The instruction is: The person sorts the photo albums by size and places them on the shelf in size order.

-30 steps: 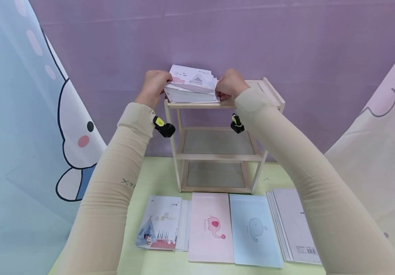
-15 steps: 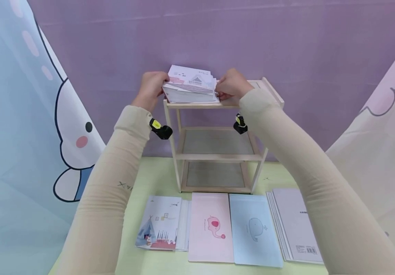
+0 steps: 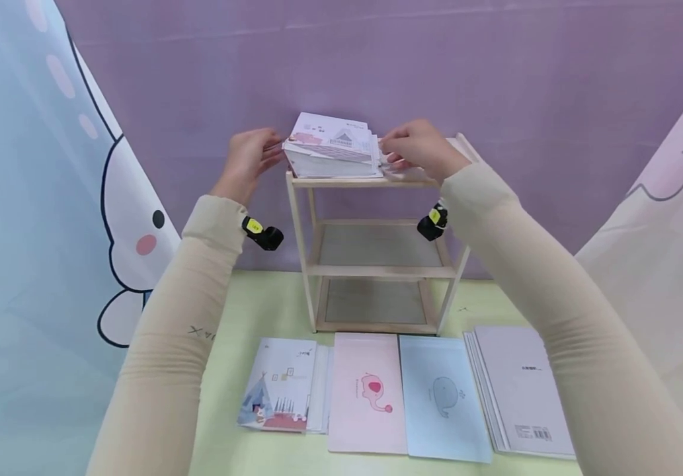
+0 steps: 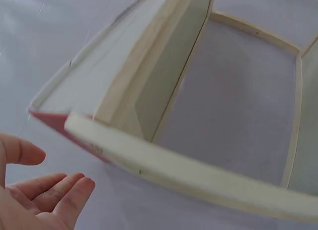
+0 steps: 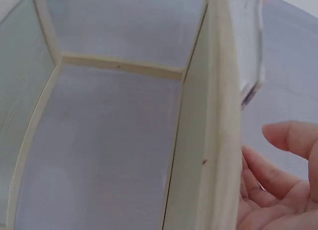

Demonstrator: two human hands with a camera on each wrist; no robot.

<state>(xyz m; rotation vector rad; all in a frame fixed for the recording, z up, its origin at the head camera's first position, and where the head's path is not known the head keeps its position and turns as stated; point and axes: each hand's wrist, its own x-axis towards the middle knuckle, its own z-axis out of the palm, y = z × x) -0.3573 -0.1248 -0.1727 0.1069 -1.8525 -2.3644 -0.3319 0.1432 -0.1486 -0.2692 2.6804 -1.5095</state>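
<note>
A stack of white books [image 3: 332, 149] with pink and grey print lies on the left part of the wooden rack's [image 3: 379, 271] top shelf. To its left my left hand [image 3: 250, 158] is held with relaxed fingers; in the left wrist view the hand [image 4: 47, 195] is apart from the stack [image 4: 94, 66], thumb and fingers spread. On the stack's other side, my right hand [image 3: 417, 149] hovers over the top shelf with loosely bent fingers. The right wrist view shows that hand [image 5: 283, 178] gripping nothing, below the stack's corner [image 5: 248, 51].
On the green table [image 3: 234, 311] before the rack lie a booklet with a tent picture [image 3: 278, 383], a pink elephant notebook [image 3: 367, 393], a blue whale notebook [image 3: 445, 396] and a pile of pale grey books [image 3: 520, 390]. A purple cloth [image 3: 496, 66] hangs behind.
Both hands have let go of the stack's sides and drawn outward, the left hand leftward and the right hand rightward. The stack stays on the top shelf.
</note>
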